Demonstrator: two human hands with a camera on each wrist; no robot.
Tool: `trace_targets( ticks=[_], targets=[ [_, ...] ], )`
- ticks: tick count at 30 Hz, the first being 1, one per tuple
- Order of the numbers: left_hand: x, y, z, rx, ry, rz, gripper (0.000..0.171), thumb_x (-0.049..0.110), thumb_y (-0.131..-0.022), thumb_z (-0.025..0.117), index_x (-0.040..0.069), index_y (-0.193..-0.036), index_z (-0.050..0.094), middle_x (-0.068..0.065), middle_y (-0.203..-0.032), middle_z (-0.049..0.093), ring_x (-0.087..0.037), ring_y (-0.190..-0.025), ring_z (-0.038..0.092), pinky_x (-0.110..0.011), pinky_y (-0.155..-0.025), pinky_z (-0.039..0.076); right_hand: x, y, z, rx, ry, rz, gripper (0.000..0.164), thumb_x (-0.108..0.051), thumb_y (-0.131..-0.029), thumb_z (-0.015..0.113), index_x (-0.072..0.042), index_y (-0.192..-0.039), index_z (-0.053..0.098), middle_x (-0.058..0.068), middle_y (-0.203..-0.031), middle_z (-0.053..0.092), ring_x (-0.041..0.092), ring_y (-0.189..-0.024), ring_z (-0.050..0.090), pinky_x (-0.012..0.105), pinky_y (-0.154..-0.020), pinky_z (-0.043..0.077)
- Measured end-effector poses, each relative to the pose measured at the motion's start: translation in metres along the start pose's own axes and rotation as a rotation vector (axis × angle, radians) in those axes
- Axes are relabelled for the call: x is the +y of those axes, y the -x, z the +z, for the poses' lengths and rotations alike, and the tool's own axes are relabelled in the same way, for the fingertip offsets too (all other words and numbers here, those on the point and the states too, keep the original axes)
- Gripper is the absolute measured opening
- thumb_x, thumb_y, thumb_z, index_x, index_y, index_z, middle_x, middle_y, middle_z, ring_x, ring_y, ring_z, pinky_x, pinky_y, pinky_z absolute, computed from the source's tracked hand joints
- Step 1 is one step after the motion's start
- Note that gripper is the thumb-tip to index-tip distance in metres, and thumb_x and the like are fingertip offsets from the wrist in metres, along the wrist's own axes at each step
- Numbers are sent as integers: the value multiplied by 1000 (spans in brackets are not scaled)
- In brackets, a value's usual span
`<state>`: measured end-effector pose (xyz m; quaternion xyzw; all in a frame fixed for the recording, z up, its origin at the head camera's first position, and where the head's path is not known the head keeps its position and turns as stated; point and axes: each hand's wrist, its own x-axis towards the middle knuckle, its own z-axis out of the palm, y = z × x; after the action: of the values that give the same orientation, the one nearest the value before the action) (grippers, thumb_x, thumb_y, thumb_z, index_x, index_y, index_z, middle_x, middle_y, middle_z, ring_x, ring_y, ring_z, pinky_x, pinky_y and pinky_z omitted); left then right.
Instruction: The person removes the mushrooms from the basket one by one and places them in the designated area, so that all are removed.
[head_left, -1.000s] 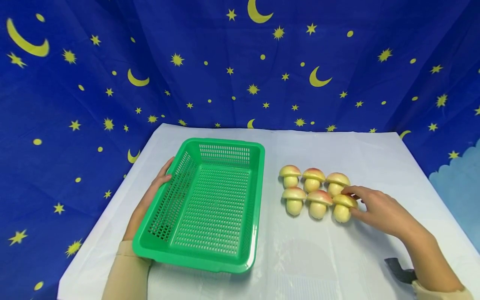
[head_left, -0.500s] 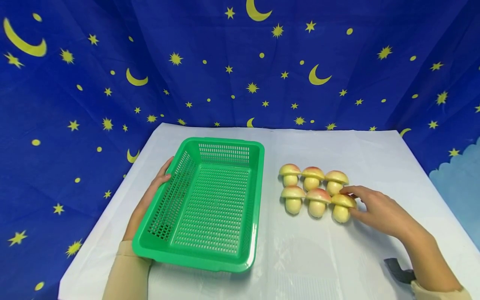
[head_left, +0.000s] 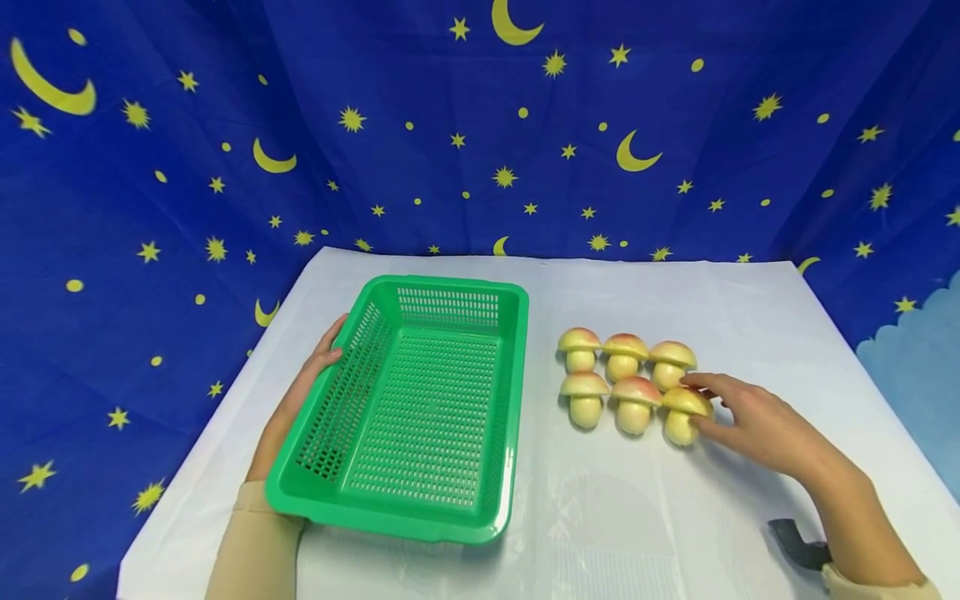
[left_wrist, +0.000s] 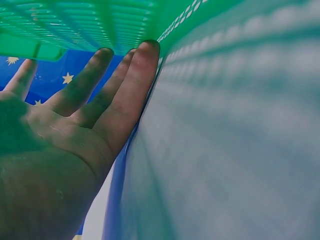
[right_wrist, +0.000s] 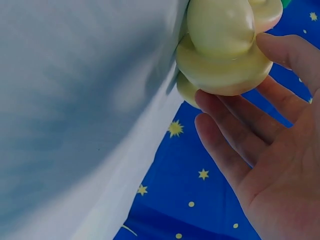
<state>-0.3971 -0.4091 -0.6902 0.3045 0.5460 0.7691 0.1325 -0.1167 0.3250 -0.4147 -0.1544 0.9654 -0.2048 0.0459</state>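
In the head view, several yellow mushrooms with pink-tinged caps lie in two rows on the white table, among them a near-row mushroom [head_left: 585,398]. My right hand [head_left: 765,421] pinches the rightmost near-row mushroom [head_left: 681,417] between thumb and fingers. The right wrist view shows the thumb and fingers of this hand [right_wrist: 280,135] about the cap of that mushroom [right_wrist: 225,70]. My left hand [head_left: 303,387] rests against the outer left wall of a green plastic basket [head_left: 517,408]. In the left wrist view the left hand's [left_wrist: 75,135] fingers reach straight under the basket rim [left_wrist: 45,45].
White sheeting covers the table [head_left: 615,517]. A blue curtain [head_left: 420,92] with yellow moons and stars hangs behind and at the sides. Beside my right wrist is a black curved piece [head_left: 798,546]. No contents are seen in the basket.
The mushroom at my right hand has tilted slightly, and the thumb has moved a little further over its stem. My left hand and the basket stay put.
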Motion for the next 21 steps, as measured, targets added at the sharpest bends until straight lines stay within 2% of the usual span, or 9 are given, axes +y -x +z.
trace_targets(
  ticks=[2, 4, 7, 9, 11, 15, 17, 19, 21],
  targets=[
    [10, 0, 14, -9, -19, 27, 69, 4, -96, 48, 20, -156, 19, -4, -155, 28, -19, -133, 39, -28, -102, 39, 0, 0, 0, 3, -1, -4, 57, -42, -89, 68, -11, -134, 54, 11, -119, 62, 33, -106, 58, 57, -84, 46],
    [29, 0, 39, 18, -4, 6, 71, 5, -96, 48, 19, -156, 15, -7, -156, 25, -23, -136, 34, -33, -106, 35, -1, 0, 0, 8, -3, -5, 57, -44, -89, 67, -12, -134, 55, 11, -120, 62, 33, -106, 58, 57, -84, 46],
    [51, -3, 72, -20, 6, 49, 67, 3, -96, 44, 15, -156, 15, -8, -156, 25, -23, -136, 33, -32, -108, 33, -1, 1, 0, 9, -7, -6, 56, -44, -89, 66, -11, -134, 55, 11, -121, 62, 33, -106, 58, 57, -84, 46],
    [62, -6, 88, -13, 24, 41, 66, 1, -96, 43, 18, -155, 20, -6, -153, 31, -21, -134, 37, -31, -107, 34, -1, 1, 0, 10, -8, -7, 56, -44, -89, 66, -11, -134, 55, 11, -120, 62, 32, -106, 57, 56, -84, 46],
    [62, -9, 89, -56, 21, 87, 62, -2, -97, 37, 17, -154, 24, -3, -149, 38, -17, -130, 43, -25, -101, 39, -1, 2, -1, 7, -6, -5, 57, -44, -89, 66, -11, -134, 55, 12, -120, 61, 32, -105, 57, 56, -83, 46],
    [54, -9, 77, -31, 71, 48, 64, 0, -96, 41, 17, -155, 22, -8, -150, 37, -22, -130, 43, -31, -103, 39, -1, 1, -2, 15, 0, -6, 57, -45, -89, 66, -11, -133, 56, 11, -119, 62, 32, -104, 58, 56, -83, 46],
    [52, -9, 71, -16, 60, 32, 66, -1, -96, 40, 14, -156, 17, -12, -152, 32, -26, -133, 38, -35, -106, 36, -1, 0, -2, 23, 1, -8, 56, -45, -89, 66, -11, -132, 56, 11, -119, 62, 33, -105, 58, 56, -84, 46],
    [48, -10, 64, -47, 61, 68, 65, -4, -95, 37, 15, -155, 20, -10, -152, 33, -24, -133, 39, -31, -105, 37, -2, -1, -3, 29, 3, -7, 57, -46, -89, 66, -10, -132, 56, 11, -120, 62, 33, -105, 58, 56, -83, 46],
    [56, -9, 72, -52, 45, 82, 63, -4, -96, 37, 14, -155, 21, -8, -151, 35, -22, -132, 40, -29, -105, 37, -3, -2, -4, 33, 13, 4, 59, -48, -90, 63, -10, -133, 55, 12, -121, 61, 34, -106, 58, 57, -83, 46]
  ],
)
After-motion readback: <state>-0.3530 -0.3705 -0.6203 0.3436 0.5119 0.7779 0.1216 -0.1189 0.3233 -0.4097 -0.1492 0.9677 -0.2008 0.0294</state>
